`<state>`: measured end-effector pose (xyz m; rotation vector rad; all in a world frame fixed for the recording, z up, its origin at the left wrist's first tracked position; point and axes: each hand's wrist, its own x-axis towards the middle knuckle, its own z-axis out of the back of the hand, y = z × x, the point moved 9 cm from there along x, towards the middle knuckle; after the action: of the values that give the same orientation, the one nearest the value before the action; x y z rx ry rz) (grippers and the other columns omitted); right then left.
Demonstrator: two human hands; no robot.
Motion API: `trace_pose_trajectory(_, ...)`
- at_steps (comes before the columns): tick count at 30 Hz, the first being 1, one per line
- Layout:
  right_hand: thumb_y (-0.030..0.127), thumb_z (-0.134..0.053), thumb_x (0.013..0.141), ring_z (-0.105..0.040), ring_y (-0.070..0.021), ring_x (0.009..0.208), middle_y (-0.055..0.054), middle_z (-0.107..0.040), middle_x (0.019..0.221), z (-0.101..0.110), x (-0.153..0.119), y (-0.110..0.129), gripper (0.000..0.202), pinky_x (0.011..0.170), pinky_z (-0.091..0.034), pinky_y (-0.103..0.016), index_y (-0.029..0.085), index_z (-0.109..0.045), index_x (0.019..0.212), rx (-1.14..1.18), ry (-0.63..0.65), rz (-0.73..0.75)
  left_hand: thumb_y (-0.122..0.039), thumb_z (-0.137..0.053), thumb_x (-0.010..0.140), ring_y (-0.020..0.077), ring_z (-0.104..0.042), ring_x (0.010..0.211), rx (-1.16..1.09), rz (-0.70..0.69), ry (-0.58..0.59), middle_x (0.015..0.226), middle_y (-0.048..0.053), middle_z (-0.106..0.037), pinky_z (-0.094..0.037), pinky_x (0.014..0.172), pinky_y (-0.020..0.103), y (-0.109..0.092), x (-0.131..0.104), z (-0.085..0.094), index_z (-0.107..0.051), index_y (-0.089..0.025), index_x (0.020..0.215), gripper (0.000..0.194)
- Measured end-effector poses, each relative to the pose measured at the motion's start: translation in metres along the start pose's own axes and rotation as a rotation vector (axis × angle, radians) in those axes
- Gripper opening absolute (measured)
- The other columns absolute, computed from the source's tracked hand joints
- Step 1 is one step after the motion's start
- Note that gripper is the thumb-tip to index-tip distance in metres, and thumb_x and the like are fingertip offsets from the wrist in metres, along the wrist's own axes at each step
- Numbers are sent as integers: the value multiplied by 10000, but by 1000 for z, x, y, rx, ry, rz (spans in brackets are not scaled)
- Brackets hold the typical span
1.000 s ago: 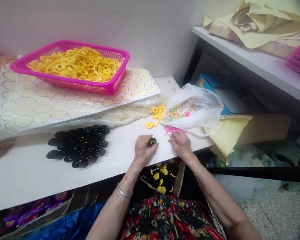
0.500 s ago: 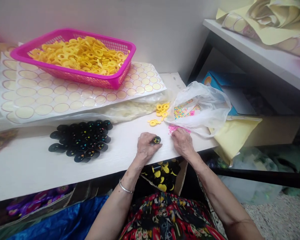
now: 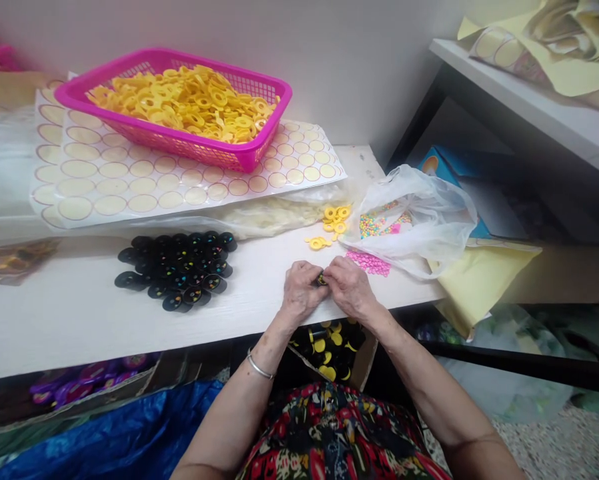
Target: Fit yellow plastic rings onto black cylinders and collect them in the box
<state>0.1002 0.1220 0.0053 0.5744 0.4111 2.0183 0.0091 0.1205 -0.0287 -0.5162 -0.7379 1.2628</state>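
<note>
My left hand [image 3: 302, 290] is closed around a small black cylinder [image 3: 321, 279] with coloured specks in its open end. Over that end my right hand [image 3: 350, 285] pinches its fingertips together; whatever they hold is hidden. Just beyond the right hand lies a pile of small pink pieces [image 3: 372, 263] on the white table [image 3: 259, 280]. Several yellow rings with tabs [image 3: 320, 243] lie past my hands, beside a white plastic bag [image 3: 419, 227] with coloured beads [image 3: 376, 225]. To the left, many similar black cylinders [image 3: 179, 267] stand in a tight group.
A pink basket [image 3: 179, 137] of yellow ring pieces rests on printed sticker sheets [image 3: 144, 200] at the back left. Below the table edge is a box of black and yellow parts [image 3: 329, 347]. A white shelf [image 3: 519, 93] juts in at right.
My right hand has moved left from the pink pieces to the black cylinder in my left hand, and the hands now meet. The whole view has shifted slightly.
</note>
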Motion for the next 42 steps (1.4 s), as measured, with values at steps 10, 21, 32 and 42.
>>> trace_pose_trajectory(10, 92, -455, 817, -455, -165, 703, -48, -523, 724, -5, 9, 8, 211, 637, -350, -286, 164, -645, 762, -90, 169, 24, -228, -629, 658, 189, -489, 803, 0, 0, 4, 621, 2, -564, -358, 738, 317, -1, 0, 1, -656, -216, 709, 59)
trace_pose_trajectory(21, 159, -505, 795, -525, -185, 854, -61, -608, 864, 2, 53, -39, 126, 775, -406, -304, 167, -629, 817, 84, 12, -121, -243, -686, 587, 189, -503, 792, -19, 63, -12, 668, -1, -600, -380, 724, 315, 7, 0, 1, -643, -218, 715, 138)
trace_pose_trajectory(32, 220, -451, 875, -493, -216, 934, -103, -608, 927, -16, 90, -28, 209, 813, -366, -336, 139, -643, 888, -187, 113, 30, -279, -789, 508, 232, -515, 958, -171, 24, -101, 955, 66, -631, -437, 856, 394, 13, -3, 8, -652, -192, 947, 468)
trace_pose_trajectory(42, 289, -593, 781, -509, -124, 655, 2, -541, 714, 43, 13, -23, 207, 635, -417, -261, 168, -630, 944, 710, -87, -204, -357, -647, 731, 132, -557, 722, -706, 332, -249, 850, 50, -645, -451, 655, 256, -1, -22, 43, -673, -156, 889, 257)
